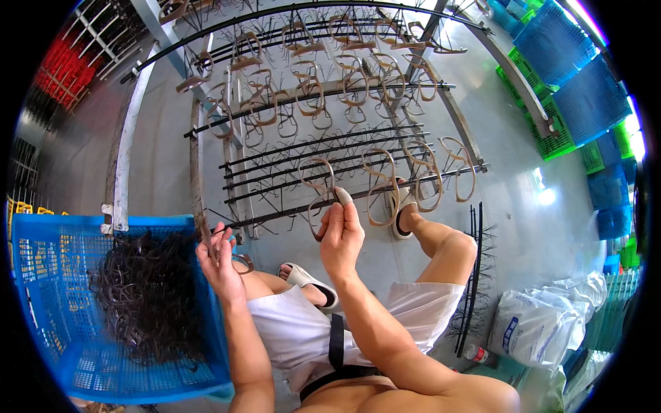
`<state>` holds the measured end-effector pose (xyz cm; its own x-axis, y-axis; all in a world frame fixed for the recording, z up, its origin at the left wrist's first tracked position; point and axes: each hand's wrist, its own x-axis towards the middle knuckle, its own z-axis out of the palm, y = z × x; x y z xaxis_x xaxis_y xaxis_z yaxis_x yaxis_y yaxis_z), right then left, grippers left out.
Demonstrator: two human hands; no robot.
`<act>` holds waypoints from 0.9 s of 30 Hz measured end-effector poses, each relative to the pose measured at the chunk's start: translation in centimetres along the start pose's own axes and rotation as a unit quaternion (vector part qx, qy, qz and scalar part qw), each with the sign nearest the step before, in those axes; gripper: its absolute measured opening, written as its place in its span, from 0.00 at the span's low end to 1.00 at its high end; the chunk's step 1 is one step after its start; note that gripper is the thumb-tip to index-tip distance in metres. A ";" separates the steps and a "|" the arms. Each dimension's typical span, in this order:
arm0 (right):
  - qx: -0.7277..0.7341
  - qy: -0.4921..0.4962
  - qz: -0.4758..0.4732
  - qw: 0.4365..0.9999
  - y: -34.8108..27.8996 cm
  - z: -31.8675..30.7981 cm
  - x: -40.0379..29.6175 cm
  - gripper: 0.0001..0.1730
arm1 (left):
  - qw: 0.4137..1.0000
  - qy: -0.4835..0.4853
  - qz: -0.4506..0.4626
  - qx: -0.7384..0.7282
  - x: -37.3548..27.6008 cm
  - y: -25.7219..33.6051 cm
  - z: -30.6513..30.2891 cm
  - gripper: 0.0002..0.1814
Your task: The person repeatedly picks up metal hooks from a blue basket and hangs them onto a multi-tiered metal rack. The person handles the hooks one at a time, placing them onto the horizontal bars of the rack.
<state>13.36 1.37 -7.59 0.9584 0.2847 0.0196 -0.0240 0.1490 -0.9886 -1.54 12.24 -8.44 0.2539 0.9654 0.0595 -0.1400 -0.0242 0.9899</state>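
Observation:
My right hand (341, 232) pinches a brown spectacle frame front (316, 164) at its middle, beside the nearest black bar (289, 211). A pale cover wraps one fingertip of that hand. Whether this frame hangs on a wire hook is hidden by the fingers. Near the left end of the same bar, my left hand (222, 258) holds another brown spectacle frame (244, 264), partly hidden by the fingers. Several similar frame fronts (379, 186) hang along the bar to the right of my right hand.
Higher bars of the metal rack (467, 129) carry more spectacle frames (307, 88). Left of me, a blue plastic basket (46, 310) holds a heap of dark frames (150, 299). Hooked bars (470, 279) and a white plastic bag (537, 320) lie right. Blue crates (588, 98) stand farther off.

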 end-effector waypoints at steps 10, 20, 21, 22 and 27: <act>-0.204 -0.018 -0.125 0.971 0.9 -1.3 1.0 0.16 | 1.000 -0.001 -0.002 -0.014 -0.2 -0.1 -0.2 0.14; -0.209 -0.051 -0.074 0.974 -2.7 -3.0 -1.1 0.27 | 0.999 0.035 -0.021 -0.032 -2.5 1.6 -2.8 0.18; -0.302 -0.068 -0.142 0.940 -4.1 -3.3 -2.4 0.28 | 0.999 0.007 -0.005 -0.054 -3.2 2.4 -2.8 0.20; -0.389 -0.090 -0.206 0.893 -5.3 -3.6 -3.8 0.28 | 0.995 -0.009 -0.035 -0.092 -4.7 4.2 -1.7 0.26; -0.118 -0.363 -0.121 0.916 -6.9 -3.4 -7.8 0.32 | 0.980 -0.177 -0.070 -0.055 -7.5 5.2 -0.3 0.19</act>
<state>7.00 -5.10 -1.45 0.4830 0.8384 0.2524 0.3084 0.1068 -0.9452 -4.48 4.95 -3.79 0.5914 0.8062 -0.0163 -0.1768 0.1494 0.9728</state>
